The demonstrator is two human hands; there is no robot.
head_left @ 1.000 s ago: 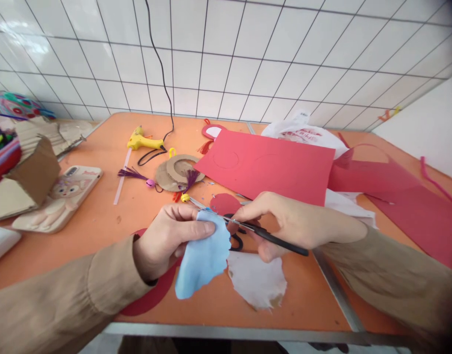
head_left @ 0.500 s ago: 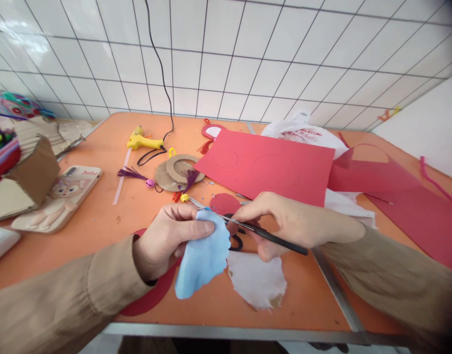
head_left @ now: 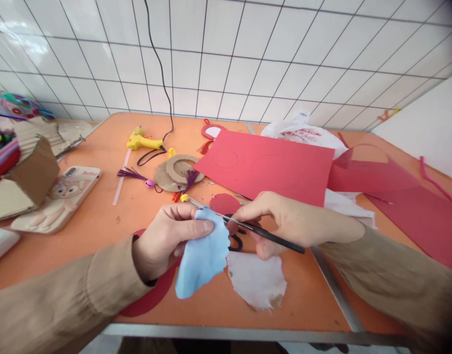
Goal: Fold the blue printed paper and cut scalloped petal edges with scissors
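Observation:
In my left hand (head_left: 174,233), a light blue piece of cloth (head_left: 205,255) is pinched between thumb and fingers. It hangs folded, with a scalloped cut edge on its right side. My right hand (head_left: 277,221) is closed on a slim black-handled metal tool (head_left: 275,238); its thin metal end reaches left to the cloth's top edge, and its exact kind is unclear. Just behind the cloth, black loops (head_left: 236,242) like scissor handles show in part. Below my right hand lies a frayed round white cloth piece (head_left: 257,280). A red disc (head_left: 152,295) is partly under my left forearm.
Cardboard rings (head_left: 179,169) with tassels and bells lie beyond my hands, near a yellow glue gun (head_left: 142,140). Red sheets (head_left: 270,167) and a white plastic bag (head_left: 299,130) occupy the right back. A phone (head_left: 61,196) and cardboard (head_left: 34,172) are at left.
The tool in my right hand has shifted very slightly left. My left hand and the blue cloth are almost still.

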